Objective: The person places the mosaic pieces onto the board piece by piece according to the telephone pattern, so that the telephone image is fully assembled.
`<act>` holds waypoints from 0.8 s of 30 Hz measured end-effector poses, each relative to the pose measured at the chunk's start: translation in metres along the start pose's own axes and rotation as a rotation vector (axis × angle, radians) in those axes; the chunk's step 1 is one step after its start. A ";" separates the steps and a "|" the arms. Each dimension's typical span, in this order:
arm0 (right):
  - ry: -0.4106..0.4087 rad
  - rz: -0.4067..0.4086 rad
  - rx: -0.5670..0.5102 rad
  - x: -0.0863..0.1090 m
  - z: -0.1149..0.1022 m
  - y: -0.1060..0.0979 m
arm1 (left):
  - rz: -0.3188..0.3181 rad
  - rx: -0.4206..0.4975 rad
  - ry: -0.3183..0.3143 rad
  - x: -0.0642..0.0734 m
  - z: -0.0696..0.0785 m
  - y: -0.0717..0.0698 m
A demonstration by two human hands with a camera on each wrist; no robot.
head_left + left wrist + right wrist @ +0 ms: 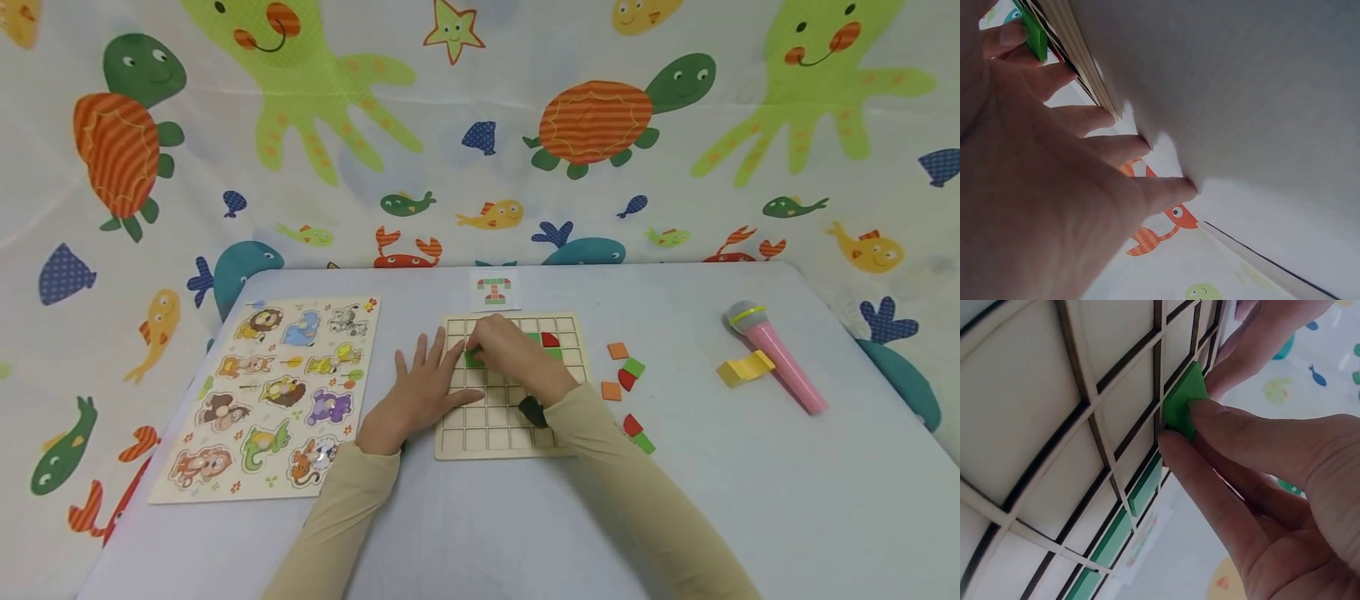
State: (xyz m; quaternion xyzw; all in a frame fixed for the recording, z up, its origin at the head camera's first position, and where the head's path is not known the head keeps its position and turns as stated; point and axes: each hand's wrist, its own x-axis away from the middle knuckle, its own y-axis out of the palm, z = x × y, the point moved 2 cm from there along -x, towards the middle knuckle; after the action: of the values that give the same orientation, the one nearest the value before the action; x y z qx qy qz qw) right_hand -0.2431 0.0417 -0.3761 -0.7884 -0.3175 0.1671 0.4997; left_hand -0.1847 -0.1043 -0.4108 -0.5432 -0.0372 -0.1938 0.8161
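A wooden grid board [491, 442] lies in the middle of the table. My right hand [517, 354] is over its upper left part, pinching a green square tile [1184, 403] between thumb and index finger. That tile is tilted against the grid lines, not flat in a cell. Several green tiles [1145, 487] lie in a row of cells in the right wrist view. A red quarter-round tile [551, 340] sits at the row's right end, with a green tile [553, 353] below it. My left hand [423, 392] rests with spread fingers across the board's left edge.
Loose orange [611, 391], green and red tiles lie right of the board. Behind it is a pattern card [495, 289]. An animal puzzle [273, 396] lies at left; a pink toy microphone [783, 362] and yellow block [745, 368] are at right.
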 end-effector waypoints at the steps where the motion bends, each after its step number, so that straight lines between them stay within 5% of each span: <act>1: -0.004 0.000 0.008 0.000 0.000 0.000 | -0.001 -0.002 0.001 0.000 0.000 0.000; 24: -0.005 -0.030 0.018 -0.001 -0.002 0.000 | -0.009 -0.012 0.001 -0.001 0.002 -0.001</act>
State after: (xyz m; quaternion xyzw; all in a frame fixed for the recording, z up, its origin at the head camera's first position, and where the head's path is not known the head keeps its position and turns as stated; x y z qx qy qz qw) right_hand -0.2427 0.0399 -0.3754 -0.7786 -0.3292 0.1644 0.5083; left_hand -0.1855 -0.1028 -0.4090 -0.5477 -0.0381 -0.1981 0.8120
